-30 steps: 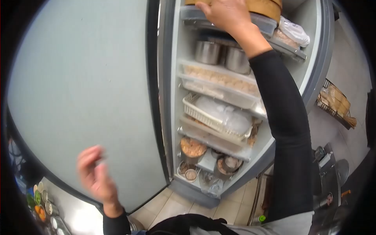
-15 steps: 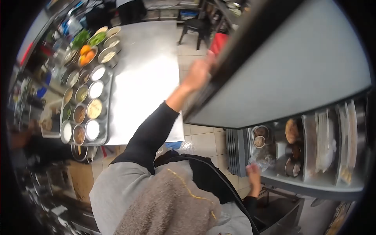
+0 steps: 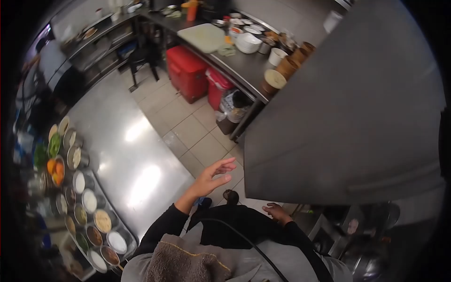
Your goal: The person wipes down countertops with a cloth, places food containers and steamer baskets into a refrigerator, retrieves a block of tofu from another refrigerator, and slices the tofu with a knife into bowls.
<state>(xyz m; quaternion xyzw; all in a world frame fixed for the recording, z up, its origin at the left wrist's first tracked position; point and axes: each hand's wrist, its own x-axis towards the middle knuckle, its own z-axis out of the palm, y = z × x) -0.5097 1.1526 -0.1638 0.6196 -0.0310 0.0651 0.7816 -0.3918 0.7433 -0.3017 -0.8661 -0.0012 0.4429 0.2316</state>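
My left hand [image 3: 213, 178] is held out in front of my body, fingers stretched and thumb apart, holding nothing. It is over the tiled floor, between the steel table [image 3: 120, 136] and a large dark grey panel [image 3: 343, 117] that looks like a fridge door or lid. My right hand [image 3: 278, 212] hangs low beside the panel's lower edge, fingers loosely apart with nothing in them. The inside of the fridge is hidden now. A brown towel [image 3: 183, 263] lies over the front of my clothing.
A tray [image 3: 110, 199] of several filled bowls stands on the table's left side, near oranges [image 3: 55, 171] and greens. Red bins [image 3: 187, 73] stand under a back counter [image 3: 239, 66] with white bowls [image 3: 248, 42] and a cutting board [image 3: 203, 37]. Another person [image 3: 58, 68] is at far left.
The panel edge that my left hand held has been let go, and the food containers inside are out of sight. My right hand has left the open compartment. My view has swung around.
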